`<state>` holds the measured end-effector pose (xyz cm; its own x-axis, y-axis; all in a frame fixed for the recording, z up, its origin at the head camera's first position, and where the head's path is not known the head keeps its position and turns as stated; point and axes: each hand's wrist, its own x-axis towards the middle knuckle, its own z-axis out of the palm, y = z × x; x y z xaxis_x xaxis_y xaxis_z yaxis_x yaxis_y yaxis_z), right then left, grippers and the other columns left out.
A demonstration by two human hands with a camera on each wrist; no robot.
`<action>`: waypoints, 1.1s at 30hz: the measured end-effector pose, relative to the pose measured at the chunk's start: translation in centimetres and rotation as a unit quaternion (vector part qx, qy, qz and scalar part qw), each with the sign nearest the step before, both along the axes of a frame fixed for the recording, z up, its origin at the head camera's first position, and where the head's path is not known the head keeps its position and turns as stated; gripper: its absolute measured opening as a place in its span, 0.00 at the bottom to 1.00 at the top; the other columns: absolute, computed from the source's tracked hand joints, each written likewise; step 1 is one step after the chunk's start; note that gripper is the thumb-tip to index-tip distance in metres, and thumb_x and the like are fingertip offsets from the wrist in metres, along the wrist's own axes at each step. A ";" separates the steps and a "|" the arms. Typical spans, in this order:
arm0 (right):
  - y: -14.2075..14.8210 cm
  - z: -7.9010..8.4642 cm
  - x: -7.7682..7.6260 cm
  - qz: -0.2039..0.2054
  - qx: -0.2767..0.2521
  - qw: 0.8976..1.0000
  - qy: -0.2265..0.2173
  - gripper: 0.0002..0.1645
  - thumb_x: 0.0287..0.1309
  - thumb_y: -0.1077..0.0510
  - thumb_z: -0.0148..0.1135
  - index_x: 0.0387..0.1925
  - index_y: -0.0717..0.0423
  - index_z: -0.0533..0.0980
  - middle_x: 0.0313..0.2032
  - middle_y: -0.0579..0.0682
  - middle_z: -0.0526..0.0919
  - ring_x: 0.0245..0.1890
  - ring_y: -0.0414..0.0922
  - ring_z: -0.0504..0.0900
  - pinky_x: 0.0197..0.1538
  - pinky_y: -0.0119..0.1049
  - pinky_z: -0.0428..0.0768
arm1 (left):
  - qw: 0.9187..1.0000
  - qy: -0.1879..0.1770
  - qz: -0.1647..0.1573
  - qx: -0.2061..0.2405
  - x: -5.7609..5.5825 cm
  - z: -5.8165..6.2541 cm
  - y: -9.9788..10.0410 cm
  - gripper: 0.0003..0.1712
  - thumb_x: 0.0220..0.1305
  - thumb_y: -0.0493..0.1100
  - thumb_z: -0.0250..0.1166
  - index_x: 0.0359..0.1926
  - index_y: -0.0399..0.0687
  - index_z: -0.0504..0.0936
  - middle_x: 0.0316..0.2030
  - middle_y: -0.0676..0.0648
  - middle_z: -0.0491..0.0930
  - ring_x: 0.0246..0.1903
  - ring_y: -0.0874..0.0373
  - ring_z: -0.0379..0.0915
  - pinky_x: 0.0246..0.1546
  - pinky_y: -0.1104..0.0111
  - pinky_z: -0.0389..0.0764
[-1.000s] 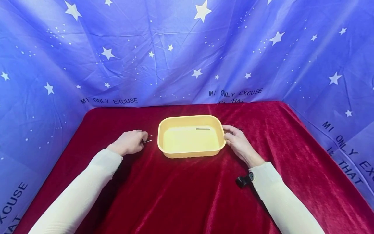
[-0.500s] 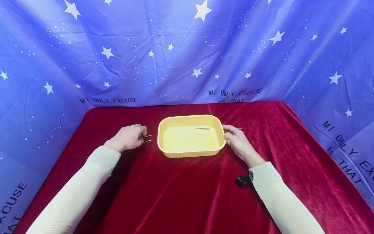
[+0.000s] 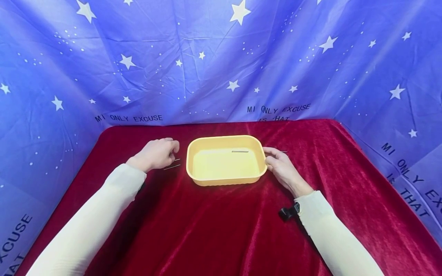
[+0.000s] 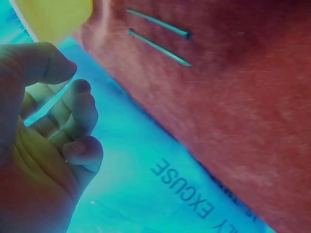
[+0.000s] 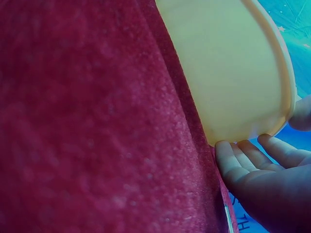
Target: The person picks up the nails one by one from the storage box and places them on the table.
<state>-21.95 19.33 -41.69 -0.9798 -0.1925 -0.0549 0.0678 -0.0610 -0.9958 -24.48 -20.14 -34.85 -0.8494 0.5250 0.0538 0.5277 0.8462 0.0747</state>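
Note:
My left hand [image 3: 157, 153] is above the cloth, left of a yellow plastic bin [image 3: 226, 182]. Its fingers are loosely bent, and the left wrist view shows nothing in them. Two thin metal nails lie apart beneath and beside it: one nail [image 4: 158, 23] has its head at the right, the other nail [image 4: 159, 47] at the left. On the bin's right side, fingertips of my right hand [image 3: 281, 168] touch the outer wall [image 5: 228, 73]. Inside the bin lies a slim metal piece [image 3: 239, 151], like a nail.
A dark red velvet cloth [image 3: 221, 230] covers the table. Beyond the right hand, the end of another thin metal piece [image 3: 284, 152] shows on it. Blue star-printed curtains [image 3: 207, 99] hang behind and along both sides.
My left hand has moved up and away from the two nails, towards the back of the table; more of them now shows. The right hand and bin stay put.

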 end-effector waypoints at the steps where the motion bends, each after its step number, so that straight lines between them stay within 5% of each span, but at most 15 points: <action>1: 0.0 0.0 0.0 0.000 0.000 1.000 0.000 0.33 0.53 0.73 0.42 0.64 0.73 0.60 0.55 0.68 0.69 0.37 0.42 0.76 0.40 0.28 0.76 | 1.000 0.001 -0.002 0.000 -0.1 0.1 0.2 0.09 0.47 0.33 0.58 0.31 0.49 0.78 0.29 0.51 0.72 0.27 0.52 0.71 0.28 0.59 0.74; 17: -0.1 0.0 0.0 0.000 -0.010 1.000 0.002 0.33 0.52 0.73 0.42 0.64 0.73 0.59 0.54 0.67 0.69 0.38 0.42 0.77 0.41 0.28 0.77 | 0.999 0.027 -0.032 -0.004 -0.8 2.1 3.9 0.09 0.49 0.33 0.57 0.31 0.50 0.78 0.29 0.51 0.73 0.25 0.52 0.71 0.26 0.59 0.73; 33: 0.1 -0.1 -0.1 0.000 -0.005 1.000 0.000 0.33 0.52 0.73 0.42 0.64 0.74 0.59 0.57 0.71 0.67 0.39 0.44 0.76 0.41 0.29 0.77 | 0.998 0.025 -0.059 -0.024 -1.6 3.7 7.7 0.13 0.50 0.34 0.57 0.39 0.47 0.79 0.36 0.49 0.76 0.31 0.49 0.75 0.35 0.55 0.76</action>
